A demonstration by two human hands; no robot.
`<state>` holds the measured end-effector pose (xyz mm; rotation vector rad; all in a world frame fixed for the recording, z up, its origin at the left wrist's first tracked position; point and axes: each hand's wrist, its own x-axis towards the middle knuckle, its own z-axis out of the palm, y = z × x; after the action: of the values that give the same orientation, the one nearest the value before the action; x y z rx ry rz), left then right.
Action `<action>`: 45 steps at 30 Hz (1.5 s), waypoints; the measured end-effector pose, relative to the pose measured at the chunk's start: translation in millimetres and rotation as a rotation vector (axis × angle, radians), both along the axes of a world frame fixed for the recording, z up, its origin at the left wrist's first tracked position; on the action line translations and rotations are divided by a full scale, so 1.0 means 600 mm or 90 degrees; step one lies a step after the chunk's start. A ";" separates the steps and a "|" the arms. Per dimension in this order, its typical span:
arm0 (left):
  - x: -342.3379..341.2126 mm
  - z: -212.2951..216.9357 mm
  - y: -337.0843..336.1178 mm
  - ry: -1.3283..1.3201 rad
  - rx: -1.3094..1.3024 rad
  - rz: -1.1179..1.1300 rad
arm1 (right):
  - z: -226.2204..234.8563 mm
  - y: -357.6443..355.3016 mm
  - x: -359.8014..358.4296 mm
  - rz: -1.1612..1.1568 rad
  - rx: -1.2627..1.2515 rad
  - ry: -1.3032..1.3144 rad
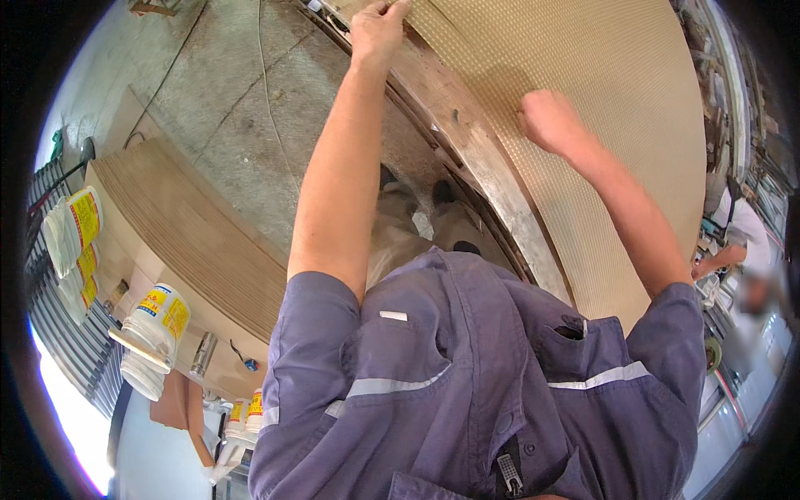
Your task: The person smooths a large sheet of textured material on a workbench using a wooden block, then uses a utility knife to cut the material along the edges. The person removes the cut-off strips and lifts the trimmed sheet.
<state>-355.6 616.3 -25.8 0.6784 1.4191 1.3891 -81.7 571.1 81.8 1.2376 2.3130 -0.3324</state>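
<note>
A large tan sheet with a fine grid of raised dots [600, 167] lies on a worn wooden workbench [483, 142]. At the top of the view, my left hand [379, 35] is closed over the bench edge, right by the sheet's border. Its fingertips are partly cut off, so whatever it pinches cannot be made out. My right hand [550, 121] is curled into a fist above the sheet, near its left border. The palm is turned away and anything inside the fist is hidden.
On my left is a stack of brown boards [183, 225], with white buckets with yellow labels [158, 321] and a metal cylinder [203, 354] beside it. A cable [265, 100] crosses the concrete floor [242, 67]. Another person [737, 233] is at the far right.
</note>
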 end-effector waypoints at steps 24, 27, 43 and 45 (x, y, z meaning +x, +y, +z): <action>0.240 0.021 -0.233 0.020 -0.066 -0.167 | -0.004 -0.313 0.385 -0.015 0.014 0.132; 0.439 0.069 -0.417 -0.045 -0.149 -0.245 | 0.012 -0.314 0.378 -0.016 0.014 0.126; 0.642 0.042 -0.566 0.175 -0.084 -0.093 | 0.004 -0.360 0.418 -0.005 0.033 0.048; 0.642 0.032 -0.567 0.151 -0.077 -0.074 | 0.007 -0.383 0.444 -0.004 0.021 0.031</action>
<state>29.3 276.2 -6.8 0.8551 1.6081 1.1510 184.7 341.1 85.8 1.2661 2.3650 -0.3323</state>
